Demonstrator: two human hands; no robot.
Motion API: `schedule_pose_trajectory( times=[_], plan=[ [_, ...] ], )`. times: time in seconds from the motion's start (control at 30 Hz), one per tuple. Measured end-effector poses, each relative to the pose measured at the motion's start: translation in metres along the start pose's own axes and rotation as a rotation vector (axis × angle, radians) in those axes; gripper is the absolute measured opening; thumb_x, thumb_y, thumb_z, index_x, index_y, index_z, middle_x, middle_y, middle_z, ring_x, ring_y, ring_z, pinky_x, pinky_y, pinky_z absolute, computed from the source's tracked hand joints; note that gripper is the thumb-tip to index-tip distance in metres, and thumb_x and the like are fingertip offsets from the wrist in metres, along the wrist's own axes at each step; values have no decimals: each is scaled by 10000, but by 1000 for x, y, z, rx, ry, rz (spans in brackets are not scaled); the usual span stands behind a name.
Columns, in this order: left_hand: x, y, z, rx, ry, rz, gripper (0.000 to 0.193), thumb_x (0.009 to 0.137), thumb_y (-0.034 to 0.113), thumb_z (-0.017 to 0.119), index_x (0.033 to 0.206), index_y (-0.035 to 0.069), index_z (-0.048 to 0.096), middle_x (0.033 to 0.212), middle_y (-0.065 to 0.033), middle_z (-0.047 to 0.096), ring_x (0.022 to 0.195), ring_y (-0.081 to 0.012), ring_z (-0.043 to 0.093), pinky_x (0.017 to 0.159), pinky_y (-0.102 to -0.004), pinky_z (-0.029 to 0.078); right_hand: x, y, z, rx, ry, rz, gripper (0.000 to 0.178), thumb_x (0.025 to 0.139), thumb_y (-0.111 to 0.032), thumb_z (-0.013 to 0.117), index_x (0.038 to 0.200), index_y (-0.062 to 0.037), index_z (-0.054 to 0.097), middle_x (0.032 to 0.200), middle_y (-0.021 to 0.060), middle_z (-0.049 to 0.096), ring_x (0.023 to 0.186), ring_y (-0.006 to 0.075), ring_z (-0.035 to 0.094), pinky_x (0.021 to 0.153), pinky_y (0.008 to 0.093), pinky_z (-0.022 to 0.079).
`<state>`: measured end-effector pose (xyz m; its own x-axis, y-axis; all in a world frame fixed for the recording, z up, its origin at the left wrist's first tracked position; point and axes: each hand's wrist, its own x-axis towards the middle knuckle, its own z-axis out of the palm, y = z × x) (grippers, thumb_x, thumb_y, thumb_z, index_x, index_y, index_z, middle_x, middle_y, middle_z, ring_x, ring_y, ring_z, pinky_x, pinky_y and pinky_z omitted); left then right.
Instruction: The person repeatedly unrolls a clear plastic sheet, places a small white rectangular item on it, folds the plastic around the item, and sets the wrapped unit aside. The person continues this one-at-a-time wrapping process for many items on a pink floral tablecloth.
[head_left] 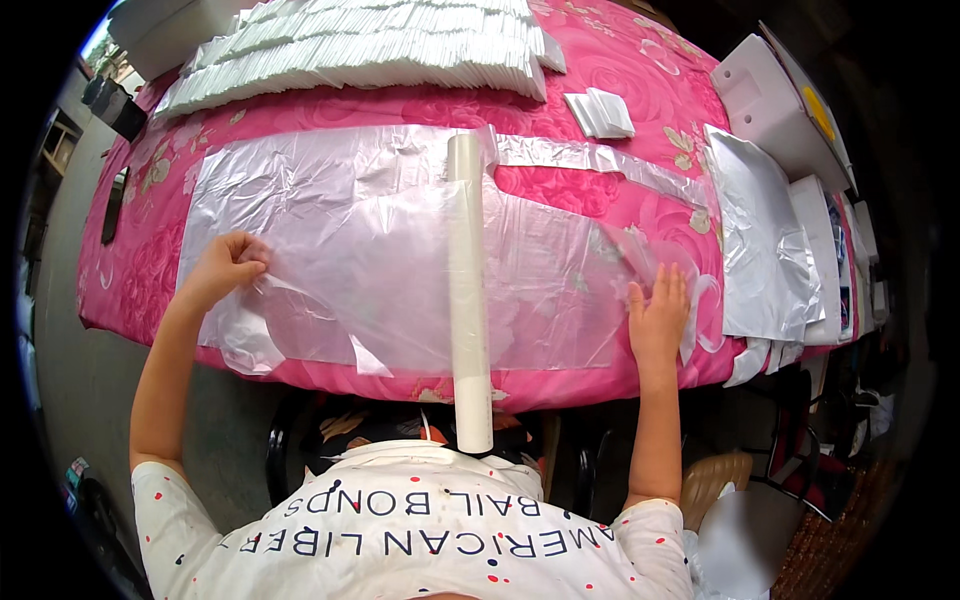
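Observation:
A thin see-through plastic sheet (pixel 390 270), with a cut-out and a strap-like strip, lies spread over more silvery plastic (pixel 280 180) on the table. My left hand (pixel 225 268) pinches the sheet's edge at its left end, lifting it slightly into folds. My right hand (pixel 660 312) rests at the sheet's right end, fingers stretched out and thumb apart, touching the crinkled plastic. A long whitish tube (pixel 467 290) lies across the sheet between my hands, its near end sticking out past the table's front edge.
The table has a pink flowered cloth (pixel 660 110). Rows of folded white packets (pixel 360 50) fill the back, with a small pile (pixel 600 113) to their right. A silvery plastic stack (pixel 765 240) and white box (pixel 775 110) stand right. A dark phone-like object (pixel 115 205) lies left.

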<state>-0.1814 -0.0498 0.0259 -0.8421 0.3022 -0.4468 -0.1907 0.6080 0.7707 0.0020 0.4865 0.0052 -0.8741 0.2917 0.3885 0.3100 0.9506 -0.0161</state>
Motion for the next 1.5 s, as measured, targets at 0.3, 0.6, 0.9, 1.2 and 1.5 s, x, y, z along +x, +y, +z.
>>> schedule_pose_trajectory(
  times=[0.3, 0.6, 0.9, 1.2, 1.5],
  plan=[
    [-36, 97, 106, 553, 256, 721, 468, 799, 25, 562, 1252, -6, 453, 1298, -176, 453, 1194, -347, 431, 1003, -401, 349, -76, -145, -76, 724, -905, 24, 521, 726, -517, 669, 899, -29, 614, 680, 95, 659, 640, 258, 649, 574, 343, 498],
    [7, 78, 204, 558, 177, 821, 563, 829, 100, 449, 1336, -92, 298, 1412, -242, 291, 1325, -370, 265, 1095, -439, 199, -81, -167, -79, 895, -1133, 226, 434, 764, -393, 651, 879, 26, 647, 692, 149, 641, 622, 249, 630, 602, 339, 494],
    [5, 80, 215, 737, 188, 796, 580, 853, 207, 380, 1335, -108, 305, 1419, -247, 282, 1350, -338, 232, 1114, -424, 142, -14, -149, -48, 896, -970, 13, 536, 860, -462, 544, 736, 50, 645, 608, 192, 611, 608, 315, 633, 585, 373, 486],
    [6, 86, 216, 737, 168, 772, 592, 841, 194, 366, 1343, -110, 286, 1423, -252, 267, 1348, -356, 224, 1109, -436, 146, 133, -177, 45, 1577, -815, 465, 471, 902, -401, 516, 969, 61, 577, 872, 161, 621, 789, 196, 620, 738, 310, 510],
    [4, 81, 215, 755, 193, 746, 599, 839, 195, 380, 1352, -98, 283, 1435, -231, 264, 1360, -325, 219, 1113, -421, 148, 207, -67, 95, 2570, 93, 918, 307, 966, -239, 359, 1125, 6, 452, 1089, 147, 570, 989, 306, 562, 870, 434, 464]
  ],
)
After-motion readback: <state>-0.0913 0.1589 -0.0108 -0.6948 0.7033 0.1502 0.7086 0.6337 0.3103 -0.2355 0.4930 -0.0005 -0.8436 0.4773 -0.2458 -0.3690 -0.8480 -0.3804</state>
